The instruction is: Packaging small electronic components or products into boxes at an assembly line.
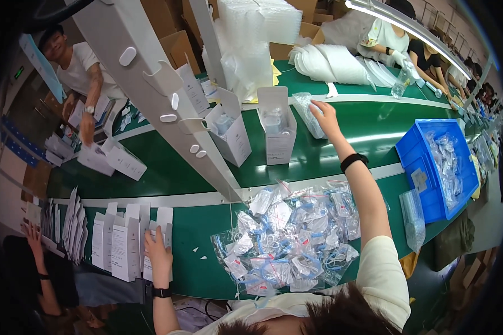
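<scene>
My left hand [159, 252] is closed round the last white carton [165, 218] in a row of upright open cartons on the near table. My right hand [325, 118] reaches across to the green belt, fingers closed on the edge of a bubble-wrap pouch [308, 116]. Left of that pouch stand two open white boxes, one tilted box [229, 134] and one facing me [278, 139], each with clear plastic parts inside. Between my arms lies a big heap of clear bags [290, 240] holding tubing and blue-white pieces.
A blue bin [425, 184] of bagged parts stands at the right, beside another bubble-wrap pouch [412, 220]. A slanted metal post [167, 106] rises at centre left. Stacked bubble wrap [235, 50] sits across the belt. Co-workers are at the left and far right; one handles white boxes [112, 157].
</scene>
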